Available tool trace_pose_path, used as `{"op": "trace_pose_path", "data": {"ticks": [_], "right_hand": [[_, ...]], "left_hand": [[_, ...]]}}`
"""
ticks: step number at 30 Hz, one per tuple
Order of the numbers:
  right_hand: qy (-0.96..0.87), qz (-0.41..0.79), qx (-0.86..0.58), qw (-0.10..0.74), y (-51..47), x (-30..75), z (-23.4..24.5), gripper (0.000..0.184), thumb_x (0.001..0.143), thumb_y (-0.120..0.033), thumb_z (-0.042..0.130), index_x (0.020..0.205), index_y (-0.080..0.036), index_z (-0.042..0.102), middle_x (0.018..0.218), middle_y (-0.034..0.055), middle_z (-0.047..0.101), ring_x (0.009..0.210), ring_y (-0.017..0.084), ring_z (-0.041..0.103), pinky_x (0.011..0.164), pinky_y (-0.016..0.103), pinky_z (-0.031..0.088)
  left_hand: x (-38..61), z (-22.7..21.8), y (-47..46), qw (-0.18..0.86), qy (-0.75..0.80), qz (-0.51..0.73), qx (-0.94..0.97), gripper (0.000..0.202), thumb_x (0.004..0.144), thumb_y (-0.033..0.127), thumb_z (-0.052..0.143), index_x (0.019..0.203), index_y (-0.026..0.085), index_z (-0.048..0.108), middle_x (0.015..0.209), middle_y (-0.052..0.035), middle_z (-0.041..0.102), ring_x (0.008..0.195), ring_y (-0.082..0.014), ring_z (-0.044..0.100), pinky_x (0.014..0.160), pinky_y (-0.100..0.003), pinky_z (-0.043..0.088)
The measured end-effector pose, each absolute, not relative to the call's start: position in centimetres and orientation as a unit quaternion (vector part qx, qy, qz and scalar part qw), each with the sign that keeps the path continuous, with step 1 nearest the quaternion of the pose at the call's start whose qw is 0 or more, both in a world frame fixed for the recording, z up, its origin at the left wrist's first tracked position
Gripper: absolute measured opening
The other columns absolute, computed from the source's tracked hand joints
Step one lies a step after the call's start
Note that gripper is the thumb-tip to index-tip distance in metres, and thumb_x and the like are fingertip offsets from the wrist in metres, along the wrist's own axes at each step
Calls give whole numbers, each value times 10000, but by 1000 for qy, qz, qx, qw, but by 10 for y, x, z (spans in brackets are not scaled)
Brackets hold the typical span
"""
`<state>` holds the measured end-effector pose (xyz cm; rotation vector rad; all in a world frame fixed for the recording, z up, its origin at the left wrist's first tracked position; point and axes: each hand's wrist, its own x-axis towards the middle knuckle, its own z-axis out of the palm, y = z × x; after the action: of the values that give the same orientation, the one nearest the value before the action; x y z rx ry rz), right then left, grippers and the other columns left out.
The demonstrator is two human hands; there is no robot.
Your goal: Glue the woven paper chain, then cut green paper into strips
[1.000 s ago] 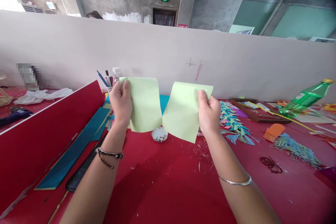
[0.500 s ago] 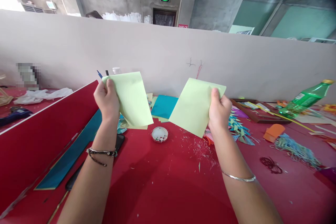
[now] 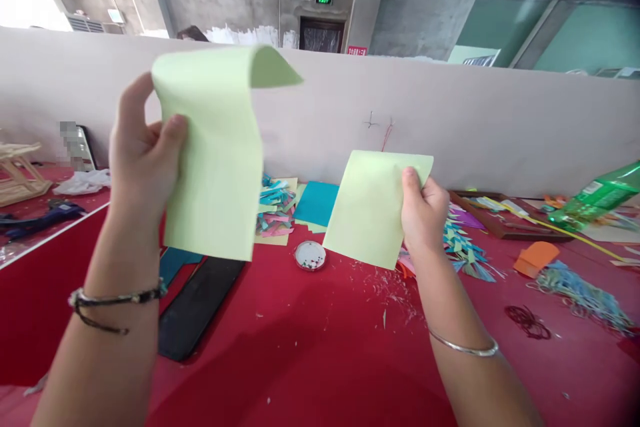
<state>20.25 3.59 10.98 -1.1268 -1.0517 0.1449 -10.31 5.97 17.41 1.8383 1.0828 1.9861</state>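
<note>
Above a red tabletop (image 3: 300, 373) that backs onto a white partition (image 3: 310, 113), a person raises two pale green sheets of paper, one in each bare hand and well apart. The left hand (image 3: 145, 153) pinches the left sheet (image 3: 213, 167) at its left edge, thumb pressed flat on the near face, while the paper's upper end curls over toward the right. The right hand (image 3: 425, 207) grips the right sheet (image 3: 373, 207) by its right side, thumb also on the near face; this sheet hangs lower and nearly flat, slightly tilted. A dark corded bracelet (image 3: 115, 300) circles the left wrist, a silver bangle (image 3: 465, 349) the right forearm. Between the sheets, on the table, sit a shallow white dish (image 3: 310, 251) holding small dark bits, a teal sheet (image 3: 317, 203) and a heap of coloured paper strips (image 3: 277, 207). A long black item (image 3: 200, 310) lies beside the left forearm. Beyond the right hand are a folded orange paper (image 3: 537, 258), a bundle of bluish strands (image 3: 583, 293), a coil of dark red cord (image 3: 527, 321) and a green bottle (image 3: 600, 192), tilted near a brown tray (image 3: 505, 230).
</note>
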Motion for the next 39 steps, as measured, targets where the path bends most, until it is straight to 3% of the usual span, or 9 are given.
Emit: {"op": "trace_pose_path", "data": {"ticks": [4, 7, 14, 19, 23, 28, 30, 33, 39], "right_hand": [[-509, 57, -511, 690, 33, 198, 110, 360, 768, -485, 479, 591, -173, 488, 537, -45, 390, 513, 82, 343, 494, 222, 300], [-532, 55, -507, 676, 31, 197, 112, 346, 782, -463, 473, 598, -170, 491, 546, -43, 393, 524, 81, 349, 501, 221, 303], [-555, 63, -503, 659, 26, 195, 116, 322, 793, -442, 476, 625, -169, 505, 557, -40, 404, 523, 78, 360, 487, 216, 304], [-603, 73, -465, 644, 17, 196, 124, 207, 774, -371, 534, 719, -172, 527, 597, -38, 463, 530, 81, 414, 483, 211, 341], [-613, -26, -453, 647, 0, 193, 133, 133, 787, -307, 527, 817, -180, 551, 680, 2, 536, 607, 120, 500, 562, 261, 416], [-657, -227, -446, 563, -28, 177, 145, 79, 811, -213, 495, 839, -188, 565, 726, 37, 553, 718, 161, 532, 660, 293, 424], [-685, -267, -429, 524, -35, 172, 148, 81, 816, -172, 484, 819, -188, 563, 724, 37, 543, 717, 153, 527, 655, 275, 414], [-730, -264, -425, 464, -43, 171, 145, 102, 820, -132, 472, 836, -190, 556, 730, 28, 536, 699, 136, 520, 641, 252, 403], [-803, -198, -441, 348, -56, 187, 116, 171, 822, -83, 448, 925, -169, 555, 791, 44, 558, 720, 144, 534, 639, 253, 411]], "left_hand": [[-151, 158, 91, 160, 544, 569, 596, 473, 742, 249, 598, 1196, 265, 461, 637, 55, 643, 465, -71, 509, 430, -169, 403], [-192, 115, 98, 240, 612, 427, 621, 537, 683, 371, 617, 1184, 287, 442, 649, 55, 667, 480, -128, 567, 419, -222, 442], [-232, 41, 74, 163, 686, 304, 640, 488, 690, 502, 498, 1115, 266, 461, 645, 39, 651, 589, -207, 596, 501, -278, 454], [-218, 61, 64, 75, 708, 203, 672, 602, 774, 380, 440, 1272, 55, 347, 938, -131, 618, 904, -326, 557, 777, -434, 405], [-200, 79, 46, -68, 692, 45, 717, 573, 866, 335, 292, 1322, -8, 241, 1150, -251, 482, 1070, -387, 451, 819, -495, 370], [-157, 66, 17, -119, 560, 2, 820, 517, 894, 419, 270, 1320, 126, 288, 1293, -129, 426, 1171, -262, 398, 938, -383, 337], [-146, 48, 7, -138, 527, 17, 838, 534, 886, 435, 293, 1338, 151, 263, 1352, -111, 375, 1235, -260, 328, 990, -408, 275], [-153, 21, -1, -178, 533, 34, 827, 506, 875, 408, 321, 1310, 151, 329, 1355, -128, 376, 1266, -308, 275, 1010, -495, 194], [-200, 3, -7, -148, 572, 18, 807, 476, 896, 368, 284, 1303, 125, 324, 1349, -146, 375, 1246, -320, 310, 966, -538, 259]]}}
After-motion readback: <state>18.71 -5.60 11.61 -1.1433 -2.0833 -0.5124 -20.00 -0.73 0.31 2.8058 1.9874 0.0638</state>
